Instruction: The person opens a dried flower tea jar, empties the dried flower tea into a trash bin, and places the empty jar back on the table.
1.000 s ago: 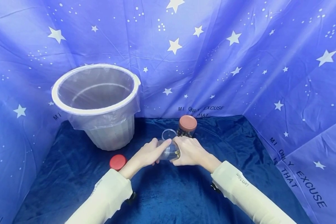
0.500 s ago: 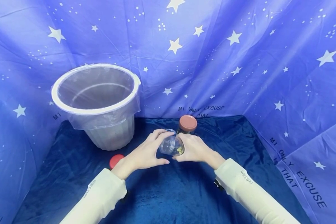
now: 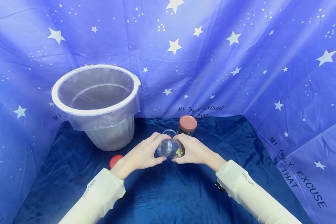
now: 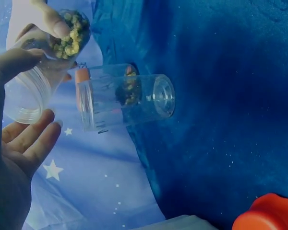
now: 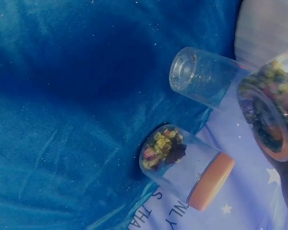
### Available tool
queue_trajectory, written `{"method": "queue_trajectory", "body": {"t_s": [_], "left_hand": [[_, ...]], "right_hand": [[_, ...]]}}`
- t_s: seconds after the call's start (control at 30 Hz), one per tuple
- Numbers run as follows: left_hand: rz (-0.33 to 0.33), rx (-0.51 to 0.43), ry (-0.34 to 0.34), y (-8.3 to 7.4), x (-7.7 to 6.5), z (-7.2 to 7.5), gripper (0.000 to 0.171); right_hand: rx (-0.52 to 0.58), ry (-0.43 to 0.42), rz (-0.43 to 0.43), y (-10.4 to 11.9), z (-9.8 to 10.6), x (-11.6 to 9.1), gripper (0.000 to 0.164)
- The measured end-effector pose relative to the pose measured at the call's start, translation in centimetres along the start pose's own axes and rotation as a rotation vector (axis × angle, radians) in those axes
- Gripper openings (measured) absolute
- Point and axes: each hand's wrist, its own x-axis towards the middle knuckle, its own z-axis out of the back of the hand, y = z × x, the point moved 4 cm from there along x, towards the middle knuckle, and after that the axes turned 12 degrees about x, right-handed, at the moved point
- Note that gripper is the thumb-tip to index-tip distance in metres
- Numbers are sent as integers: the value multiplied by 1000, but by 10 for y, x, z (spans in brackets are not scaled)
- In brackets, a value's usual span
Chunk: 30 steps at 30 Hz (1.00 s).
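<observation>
Bin [image 3: 112, 132] left, room over near cloth [image 3: 168, 194]

The head view looks forward and down on the left hand [image 3: 142, 154] and right hand [image 3: 194, 149] from farther off; both wrist views sit closer, rolled sideways, sharing the standing clear jar [image 5: 206, 76] and the orange-lidded jar [image 5: 182, 165]

Black capitals [image 3: 300, 178] on the starry backdrop [image 3: 212, 62], small print on both sleeves.
In the head view the fabric reads "MI ONLY EXCUSE IS THAT" at four o'clock; at three, near centre, "MI ONLY EXCUSE" above "HAT". Left sleeve [image 3: 96, 197], towards eight, and right sleeve [image 3: 254, 193], four: "Lets Slim", slightly blurred.
</observation>
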Motion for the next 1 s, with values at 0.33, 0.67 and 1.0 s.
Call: {"method": "queue_trajectory", "body": {"t_s": [0.33, 0.67, 1.0], "left_hand": [[-28, 60, 11, -3, -2, -4, 66], [36, 52, 25, -2, -4, -8, 64], [278, -138, 142, 3, -1, -10, 60]], "right_hand": [[-1, 11, 22, 0, 0, -3, 69], [0, 24, 32, -1, -5, -2, 67], [-51, 13, 28, 0, -8, 2, 65]]}}
